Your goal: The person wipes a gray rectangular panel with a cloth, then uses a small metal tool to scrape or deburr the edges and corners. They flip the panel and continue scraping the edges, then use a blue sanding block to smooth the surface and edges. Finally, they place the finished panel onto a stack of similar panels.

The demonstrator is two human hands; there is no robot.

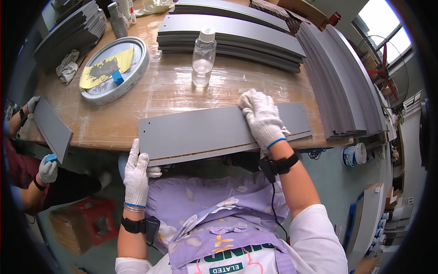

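Observation:
A long grey board (pixel 196 132) with small holes at its left end and a brown groove along its near edge lies at the table's front. My left hand (pixel 136 176), in a white glove, grips the board's near left corner, fingers against its end. On the right part of the board rests my right hand (pixel 262 116), gloved too, its fingers curled together near the far edge. Something white pokes out beside that palm; what the fingers hold is hidden. Beyond the board stands a clear bottle (pixel 203 59) with a white cap, partly filled with clear liquid.
Grey boards are stacked at the back (pixel 237 39), at the right (pixel 337 82) and far left (pixel 73 34). A round lid (pixel 137 68) carries a yellow sheet and blue block. At left, a co-worker's gloved hand (pixel 48 170) holds a blue block beside another board (pixel 52 125).

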